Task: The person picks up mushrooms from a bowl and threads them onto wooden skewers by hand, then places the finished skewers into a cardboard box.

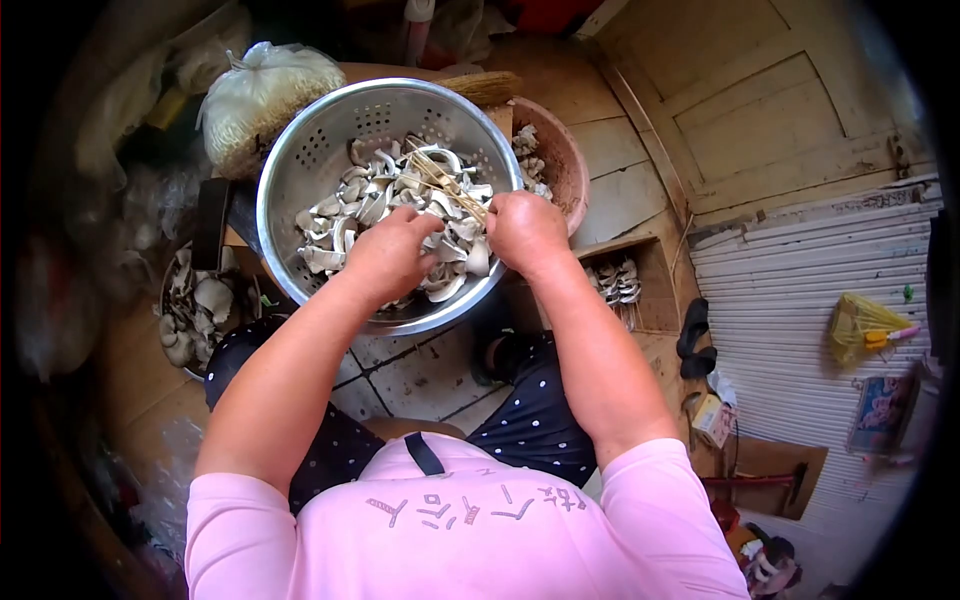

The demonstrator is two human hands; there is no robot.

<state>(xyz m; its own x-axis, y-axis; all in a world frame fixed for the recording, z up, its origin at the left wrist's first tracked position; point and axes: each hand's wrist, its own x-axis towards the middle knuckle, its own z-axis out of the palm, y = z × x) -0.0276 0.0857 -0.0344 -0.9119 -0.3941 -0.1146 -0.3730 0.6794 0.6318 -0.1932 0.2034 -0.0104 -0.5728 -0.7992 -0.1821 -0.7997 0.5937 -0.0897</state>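
A large metal colander [285, 130] with punched holes holds many cut pieces of grey-white mushroom [345, 215]. My left hand [390, 255] reaches down into it over the mushroom pieces, its fingers bent and apart; I see nothing held between them. At the colander's right rim, my right hand [527, 232] is closed in a fist. Several thin bamboo skewers [440, 178] run from this fist up and left across the mushrooms. The fist hides their near ends.
Behind the colander's right side stands a pink basin [563, 165] with torn pieces inside. A cardboard box [655, 285] holds skewered mushrooms [615, 283]. At left are a container of whole mushrooms [205, 305] and a tied plastic bag [270, 100]. Black slippers [693, 335] are at right.
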